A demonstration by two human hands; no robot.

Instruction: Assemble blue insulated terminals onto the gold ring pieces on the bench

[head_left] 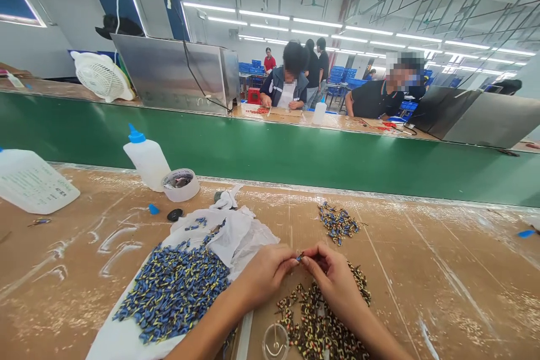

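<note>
My left hand [268, 274] and my right hand [333, 277] meet above the brown worktable [442, 270], fingertips pinched together on one small blue part [299, 257]. A large heap of blue-and-yellow parts [172, 289] lies on a white plastic sheet [236, 233] to the left of my hands. Under my right wrist spreads a pile of dark parts with red and yellow marks [320, 323]. A smaller cluster of blue-and-yellow pieces [337, 222] sits farther out on the table.
A white squeeze bottle with a blue cap [145, 158], a tape roll [181, 184] and a flat white jug [31, 180] stand at the left. A green conveyor [274, 152] runs across behind the table. Other people [287, 81] work on its far side beside a white fan [101, 76].
</note>
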